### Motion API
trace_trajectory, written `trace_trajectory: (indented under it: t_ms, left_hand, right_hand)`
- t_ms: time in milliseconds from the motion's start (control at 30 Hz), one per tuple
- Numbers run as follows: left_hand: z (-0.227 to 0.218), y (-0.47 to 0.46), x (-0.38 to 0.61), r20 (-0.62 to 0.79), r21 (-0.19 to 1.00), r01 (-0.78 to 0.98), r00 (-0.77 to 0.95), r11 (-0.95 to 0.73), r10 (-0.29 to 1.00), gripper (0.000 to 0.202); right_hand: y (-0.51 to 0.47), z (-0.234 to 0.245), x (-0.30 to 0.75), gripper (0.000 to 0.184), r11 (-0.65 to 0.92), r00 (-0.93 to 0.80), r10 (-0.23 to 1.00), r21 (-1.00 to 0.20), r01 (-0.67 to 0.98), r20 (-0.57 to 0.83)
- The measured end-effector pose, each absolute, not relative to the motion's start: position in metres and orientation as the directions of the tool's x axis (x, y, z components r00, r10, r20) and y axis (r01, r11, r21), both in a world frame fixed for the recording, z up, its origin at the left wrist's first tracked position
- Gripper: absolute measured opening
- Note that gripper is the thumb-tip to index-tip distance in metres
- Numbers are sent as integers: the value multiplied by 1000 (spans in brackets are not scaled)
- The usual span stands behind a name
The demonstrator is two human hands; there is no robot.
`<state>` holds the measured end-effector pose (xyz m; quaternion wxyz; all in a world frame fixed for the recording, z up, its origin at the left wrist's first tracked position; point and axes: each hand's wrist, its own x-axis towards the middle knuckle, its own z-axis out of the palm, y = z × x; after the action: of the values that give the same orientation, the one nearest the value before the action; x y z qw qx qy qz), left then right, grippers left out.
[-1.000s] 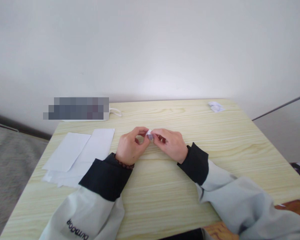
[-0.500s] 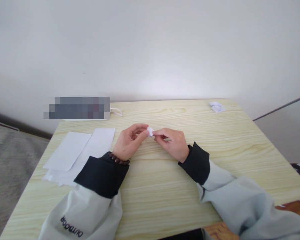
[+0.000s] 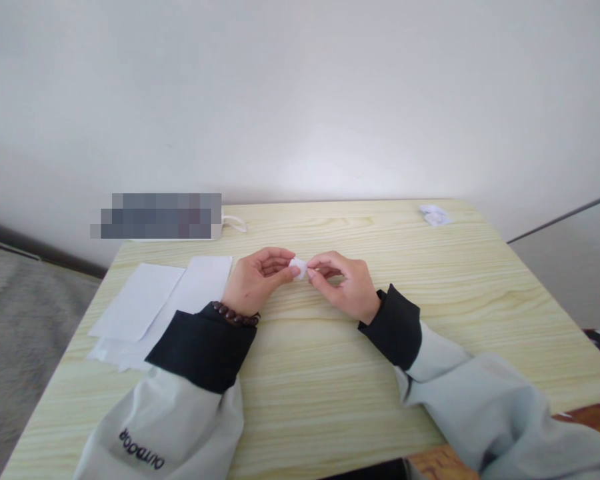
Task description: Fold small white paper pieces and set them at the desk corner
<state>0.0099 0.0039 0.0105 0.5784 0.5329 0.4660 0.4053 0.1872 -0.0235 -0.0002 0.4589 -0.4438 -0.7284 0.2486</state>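
Observation:
Both hands meet over the middle of a pale wooden table (image 3: 330, 387). My left hand (image 3: 257, 281) and my right hand (image 3: 343, 283) each pinch a small folded piece of white paper (image 3: 298, 268) between thumb and fingertips. The paper is tiny and held just above the tabletop. A dark bead bracelet circles my left wrist. Both arms wear grey sleeves with black cuffs.
Several white paper sheets (image 3: 155, 303) lie overlapped at the table's left side. A small crumpled white paper piece (image 3: 434, 215) sits at the far right corner. A white object with a cord loop (image 3: 233, 223) rests at the far left edge by the wall.
My left hand has turned palm-up and its wrist has slid back a little. The small paper stays pinched between both hands, slightly turned.

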Motion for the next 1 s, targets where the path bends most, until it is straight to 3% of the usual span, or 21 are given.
trace_trajectory:
  t_ms: [167, 800, 1000]
  left_hand:
    - [9, 2, 10, -39, 998, 59, 273, 23, 961, 35]
    - [12, -1, 12, 21, 969, 237, 214, -72, 977, 30]
    - [11, 0, 12, 0, 976, 212, 243, -53, 970, 34]
  right_hand:
    - [-19, -2, 187, 15, 399, -117, 914, -806, 437, 389]
    - [-19, 2, 188, 13, 484, -234, 875, -733, 479, 425]
    - [-17, 1, 188, 12, 444, -230, 896, -790, 422, 380]
